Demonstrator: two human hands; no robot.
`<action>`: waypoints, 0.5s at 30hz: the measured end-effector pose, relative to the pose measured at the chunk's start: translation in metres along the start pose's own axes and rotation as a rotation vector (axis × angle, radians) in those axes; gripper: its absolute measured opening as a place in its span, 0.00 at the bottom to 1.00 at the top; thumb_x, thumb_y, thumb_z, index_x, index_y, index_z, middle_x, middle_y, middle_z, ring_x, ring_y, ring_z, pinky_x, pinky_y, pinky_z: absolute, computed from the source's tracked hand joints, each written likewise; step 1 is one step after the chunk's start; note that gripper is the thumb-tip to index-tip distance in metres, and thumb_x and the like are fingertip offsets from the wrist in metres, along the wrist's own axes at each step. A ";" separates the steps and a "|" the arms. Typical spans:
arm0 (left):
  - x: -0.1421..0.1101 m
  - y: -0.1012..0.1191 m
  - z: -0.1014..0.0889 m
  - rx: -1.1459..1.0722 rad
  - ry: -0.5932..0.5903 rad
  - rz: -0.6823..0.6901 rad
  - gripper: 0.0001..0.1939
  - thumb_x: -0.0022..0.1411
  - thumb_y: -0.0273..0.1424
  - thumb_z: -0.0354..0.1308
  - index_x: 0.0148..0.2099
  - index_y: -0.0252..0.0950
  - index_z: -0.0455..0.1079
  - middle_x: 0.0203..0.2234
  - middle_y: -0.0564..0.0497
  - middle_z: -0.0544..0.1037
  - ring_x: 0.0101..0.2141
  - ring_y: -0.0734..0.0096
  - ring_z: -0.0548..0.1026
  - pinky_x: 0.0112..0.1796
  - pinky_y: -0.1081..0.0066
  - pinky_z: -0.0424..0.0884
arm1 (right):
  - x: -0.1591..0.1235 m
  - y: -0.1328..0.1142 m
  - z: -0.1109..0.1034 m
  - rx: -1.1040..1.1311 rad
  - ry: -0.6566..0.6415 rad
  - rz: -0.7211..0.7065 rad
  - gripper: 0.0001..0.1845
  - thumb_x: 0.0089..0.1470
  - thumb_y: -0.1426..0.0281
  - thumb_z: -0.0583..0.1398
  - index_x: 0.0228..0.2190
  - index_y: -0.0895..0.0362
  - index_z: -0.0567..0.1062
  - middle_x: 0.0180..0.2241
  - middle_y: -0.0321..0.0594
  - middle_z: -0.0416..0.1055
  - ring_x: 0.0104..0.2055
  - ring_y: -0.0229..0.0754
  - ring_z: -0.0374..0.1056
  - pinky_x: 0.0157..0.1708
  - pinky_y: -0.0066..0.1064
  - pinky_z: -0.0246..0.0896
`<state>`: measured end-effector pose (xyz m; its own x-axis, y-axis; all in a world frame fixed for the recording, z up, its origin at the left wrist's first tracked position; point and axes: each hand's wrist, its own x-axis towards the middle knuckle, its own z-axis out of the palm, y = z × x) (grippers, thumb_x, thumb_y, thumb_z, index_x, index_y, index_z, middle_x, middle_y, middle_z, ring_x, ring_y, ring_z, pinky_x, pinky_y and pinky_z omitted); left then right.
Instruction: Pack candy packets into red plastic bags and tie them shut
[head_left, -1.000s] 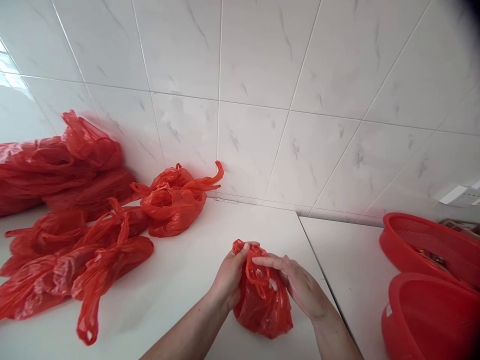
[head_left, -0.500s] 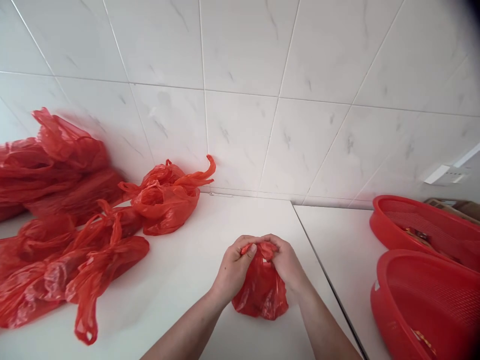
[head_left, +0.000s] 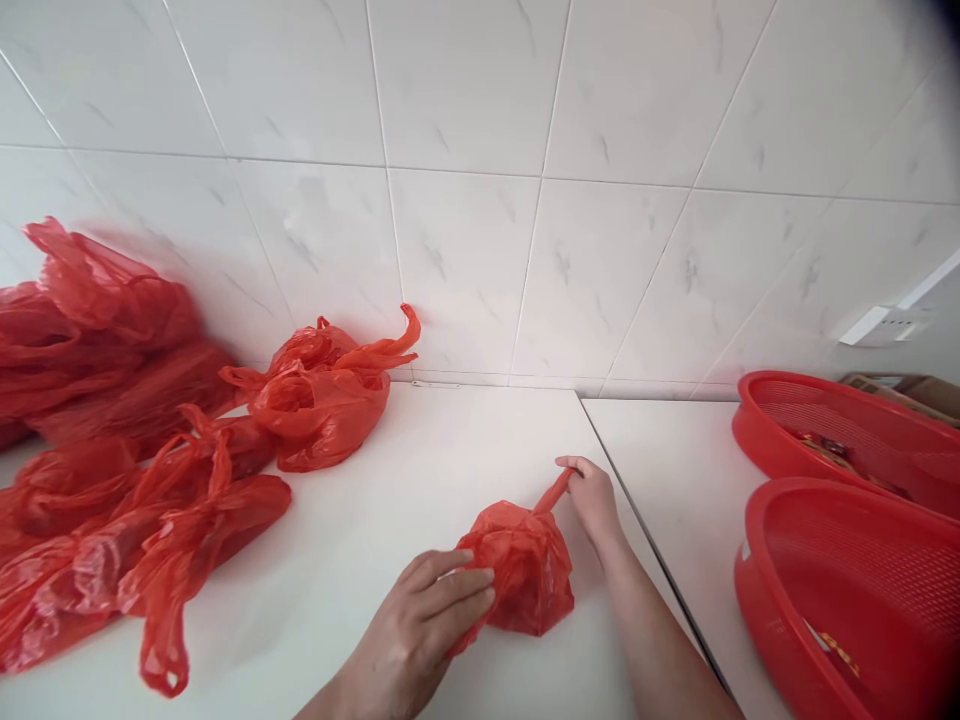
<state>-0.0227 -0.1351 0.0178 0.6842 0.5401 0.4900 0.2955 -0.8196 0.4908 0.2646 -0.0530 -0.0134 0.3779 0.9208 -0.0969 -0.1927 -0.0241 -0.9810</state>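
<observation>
A red plastic bag (head_left: 525, 575) rests on the white table (head_left: 420, 500) between my two hands. My left hand (head_left: 427, 625) lies over the bag's left side, its fingers closed around the film there and its thumb hidden. One handle of the bag stretches up to my right hand (head_left: 589, 495), pinched between thumb and fingers and pulled out to the upper right. What the bag holds, if anything, cannot be made out through the film.
Several red plastic bags (head_left: 202, 540) are heaped on the left, with a tied red bag (head_left: 322, 405) by the tiled wall. At right stand two red plastic baskets (head_left: 765, 560) with small packets inside. A socket strip (head_left: 885, 325) is on the wall.
My hands have moved apart from the gathered top of the bag. The left went down to its left side, the right drew one handle out to the upper right. The view shifted slightly.
</observation>
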 end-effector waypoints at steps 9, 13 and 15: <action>0.034 0.039 -0.010 -0.299 0.083 -0.239 0.32 0.54 0.42 0.62 0.60 0.47 0.62 0.59 0.42 0.62 0.57 0.48 0.61 0.56 0.55 0.56 | 0.003 0.001 -0.036 0.287 -0.220 0.186 0.25 0.40 0.67 0.67 0.44 0.52 0.73 0.42 0.42 0.74 0.45 0.43 0.70 0.45 0.33 0.68; 0.059 0.020 0.025 -0.069 -0.007 -0.255 0.51 0.41 0.41 0.71 0.65 0.51 0.51 0.66 0.44 0.43 0.62 0.30 0.42 0.56 0.39 0.42 | 0.027 0.023 -0.045 0.232 -0.133 0.237 0.22 0.39 0.67 0.67 0.41 0.50 0.76 0.40 0.43 0.75 0.42 0.43 0.72 0.39 0.28 0.71; 0.060 0.004 0.043 -0.011 -0.110 -0.264 0.47 0.42 0.39 0.71 0.63 0.51 0.55 0.66 0.43 0.44 0.59 0.25 0.49 0.52 0.38 0.52 | 0.034 0.030 -0.046 0.221 -0.117 0.239 0.22 0.38 0.66 0.67 0.40 0.50 0.76 0.40 0.44 0.75 0.41 0.44 0.73 0.37 0.28 0.72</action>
<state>0.0479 -0.1145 0.0183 0.6530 0.7101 0.2635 0.4663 -0.6510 0.5990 0.3129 -0.0402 -0.0540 0.1944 0.9380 -0.2870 -0.4598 -0.1713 -0.8713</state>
